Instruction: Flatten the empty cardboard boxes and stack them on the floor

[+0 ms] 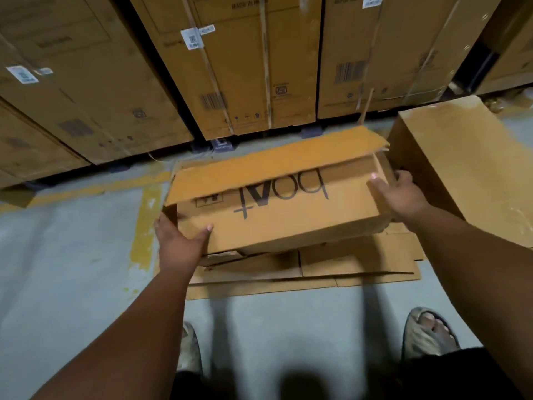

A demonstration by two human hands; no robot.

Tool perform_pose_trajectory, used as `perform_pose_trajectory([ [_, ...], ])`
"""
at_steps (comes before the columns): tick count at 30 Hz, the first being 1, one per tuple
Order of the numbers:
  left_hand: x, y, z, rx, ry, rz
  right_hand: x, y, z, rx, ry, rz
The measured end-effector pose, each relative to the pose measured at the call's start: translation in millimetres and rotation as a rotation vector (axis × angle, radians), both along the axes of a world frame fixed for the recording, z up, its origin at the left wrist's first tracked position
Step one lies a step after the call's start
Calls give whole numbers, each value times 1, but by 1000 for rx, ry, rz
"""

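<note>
A brown cardboard box [282, 203] printed with "boAt" upside down sits in the middle of the view, above a low pile of flattened cardboard [346, 264] on the floor. One long flap stands open along its far edge. My left hand [178, 241] grips its near-left corner, thumb on the printed face. My right hand [401, 192] grips its right end, thumb on top and fingers round the side. The box is tilted slightly, its left end lower.
An upright brown box [467, 168] stands close to the right of my right hand. Tall strapped cartons [245, 67] line the back on pallets. Yellow floor lines [147, 226] run at the left. My sandalled feet [429, 333] stand near the pile.
</note>
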State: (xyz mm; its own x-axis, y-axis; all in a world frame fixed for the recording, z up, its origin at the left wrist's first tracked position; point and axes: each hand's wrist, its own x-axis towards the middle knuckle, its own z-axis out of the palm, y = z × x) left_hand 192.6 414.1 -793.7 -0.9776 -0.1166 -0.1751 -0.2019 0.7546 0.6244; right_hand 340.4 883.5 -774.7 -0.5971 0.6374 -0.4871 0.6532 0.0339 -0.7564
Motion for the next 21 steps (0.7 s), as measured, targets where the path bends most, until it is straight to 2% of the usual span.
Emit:
perform_pose_trajectory([
  [1,-5,-5,-1,76,-51,77,5,4,-5,-115,-4,-30],
  [3,-2,-16,-6,373,-258,208,23,8,-18,-334,-29,-13],
  [5,8,-29,-12,701,-502,298,32,5,-25,-454,-46,19],
  [6,10,-34,-15,760,-549,300,31,4,-27,-492,-21,9],
  [8,7,-39,-23,735,-531,288,23,-3,-25,-478,53,-37],
  [10,2,-30,-19,621,-481,177,16,-6,-21,-436,78,-18],
  [12,0,-17,-8,513,-330,93,11,-4,-13,-353,73,50],
  [15,1,-1,24,351,16,137,-3,5,16,-146,78,105],
  [17,-6,6,53,216,165,203,-19,11,46,46,87,84],
  [21,-24,9,88,74,234,257,-42,17,89,395,13,27],
])
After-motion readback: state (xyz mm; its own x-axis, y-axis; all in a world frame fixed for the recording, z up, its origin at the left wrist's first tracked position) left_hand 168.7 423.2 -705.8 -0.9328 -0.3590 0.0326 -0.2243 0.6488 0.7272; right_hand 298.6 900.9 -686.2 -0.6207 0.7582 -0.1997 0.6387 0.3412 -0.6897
